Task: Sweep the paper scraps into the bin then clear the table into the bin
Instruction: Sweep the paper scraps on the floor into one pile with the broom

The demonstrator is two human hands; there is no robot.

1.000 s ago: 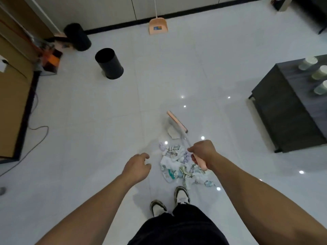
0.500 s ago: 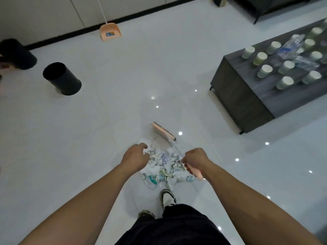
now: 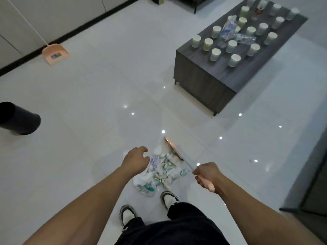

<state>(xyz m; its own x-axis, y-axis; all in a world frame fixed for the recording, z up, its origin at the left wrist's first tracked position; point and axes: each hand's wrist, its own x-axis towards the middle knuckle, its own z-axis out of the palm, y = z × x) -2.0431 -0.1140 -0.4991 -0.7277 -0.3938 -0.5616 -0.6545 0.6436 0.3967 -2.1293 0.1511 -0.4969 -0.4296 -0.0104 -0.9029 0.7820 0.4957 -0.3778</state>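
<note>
Down by the person's feet, the right hand (image 3: 206, 175) is clenched round the pink grip of a broom (image 3: 182, 159), whose head rests on the floor at the far edge of the pile of paper scraps (image 3: 160, 171). Nearby, the left hand (image 3: 135, 160) hangs above the pile's left edge, fingers loosely curled, holding nothing. A black bin (image 3: 18, 117) stands well apart at the left. The dustpan (image 3: 54, 53) by the wall carries a sticker too small to read. Paper cups (image 3: 215, 54) and crumpled plastic bottles (image 3: 228, 30) cover the table (image 3: 203, 80).
</note>
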